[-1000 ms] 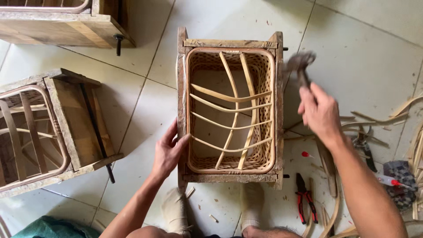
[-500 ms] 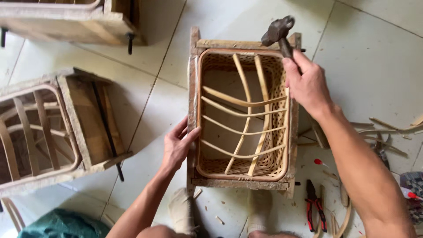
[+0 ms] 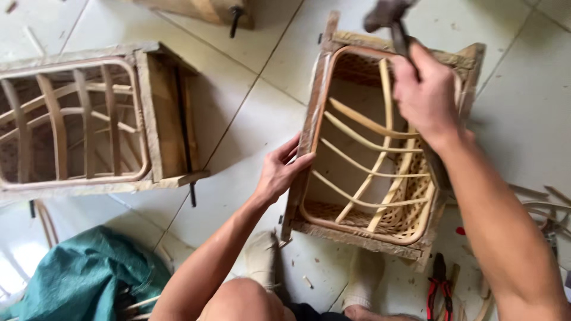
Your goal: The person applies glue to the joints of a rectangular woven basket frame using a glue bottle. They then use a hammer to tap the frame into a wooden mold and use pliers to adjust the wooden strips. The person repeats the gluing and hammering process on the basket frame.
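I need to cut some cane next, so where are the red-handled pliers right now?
In the head view, the red-handled pliers lie on the tiled floor at the bottom right, just below the wooden-framed rattan basket's near corner.

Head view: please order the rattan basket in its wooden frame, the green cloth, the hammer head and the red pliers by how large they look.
1. rattan basket
2. green cloth, partly cut off
3. red pliers
4. hammer head, blurred and cut by the edge, so places 3 and 4 are unsure
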